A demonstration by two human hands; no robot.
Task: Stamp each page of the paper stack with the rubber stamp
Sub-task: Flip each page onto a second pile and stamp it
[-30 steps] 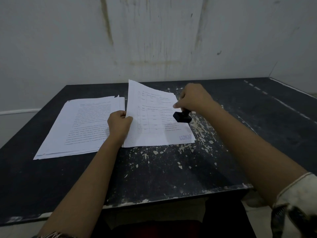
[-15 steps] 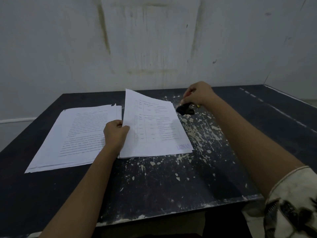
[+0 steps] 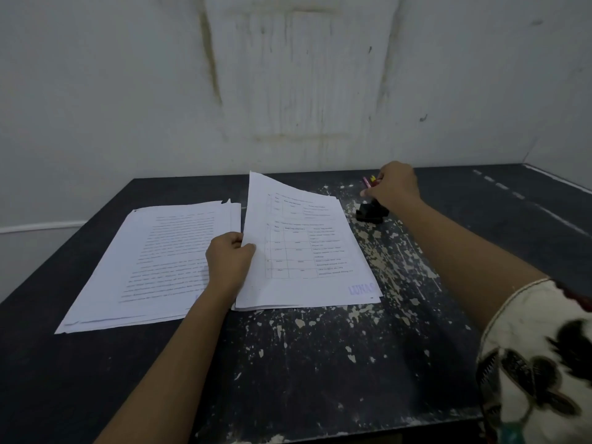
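Two paper piles lie on the black table [image 3: 320, 363]. The right pile [image 3: 320, 293] has a table-printed top page [image 3: 307, 248] with a pale purple stamp mark [image 3: 361, 289] at its lower right corner. My left hand [image 3: 229, 257] pinches that page's left edge and lifts it, so the page curls upward. The left pile [image 3: 153, 264] shows printed text. My right hand [image 3: 392, 185] grips the black rubber stamp [image 3: 371, 213], which rests on the table just right of the right pile's top corner.
Small pink and yellow objects [image 3: 370, 181] lie on the table just behind my right hand. The tabletop has chipped pale patches right of the papers. A stained white wall [image 3: 288, 75] stands directly behind the table. My patterned sleeve [image 3: 538, 363] shows at lower right.
My right hand carried the stamp off the page, back and to the right, down to the table. My left hand kept hold of the top page's left edge.
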